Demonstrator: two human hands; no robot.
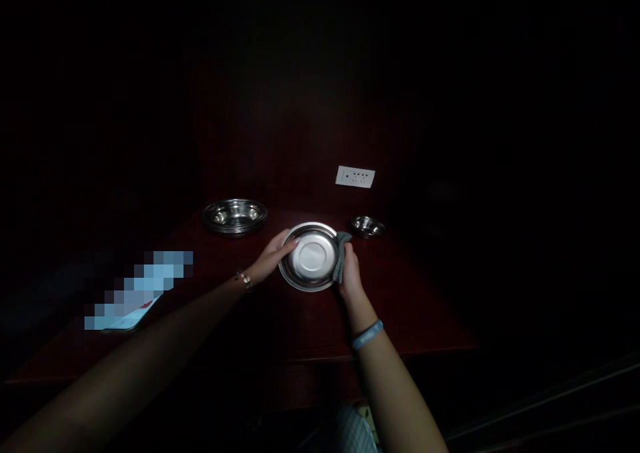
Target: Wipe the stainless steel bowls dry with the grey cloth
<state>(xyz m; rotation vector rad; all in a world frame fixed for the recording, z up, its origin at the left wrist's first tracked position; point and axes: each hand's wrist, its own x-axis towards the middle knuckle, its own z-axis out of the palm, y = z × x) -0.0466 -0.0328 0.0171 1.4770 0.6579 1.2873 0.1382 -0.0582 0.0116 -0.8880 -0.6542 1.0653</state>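
Two bare hands hold one shiny metal bowl [314, 256] in front of the body, above the middle of a dark red desk [280, 320], and its round face is turned towards the head camera. The left hand [270, 258] grips the bowl at its left rim: the thumb lies over the face, while the other fingers are mostly hidden behind. The right hand [351, 273] is closed around a grey cloth [341, 256], which is folded over the right rim of the same bowl; how each finger is placed under it, I cannot tell. On the left wrist there is a thin bracelet [245, 280], and on the right wrist a blue band [367, 334]. Near the far left corner of the desk stands a stack of metal dishes [235, 230], and near the far right corner a smaller metal bowl [367, 228]. Close to the left edge lies a bright flat device [131, 318], which is mostly covered by blurred squares. Behind the far edge, a white socket plate [355, 176] is fixed on the wall. Below the front edge, some checked fabric [356, 433] is visible.
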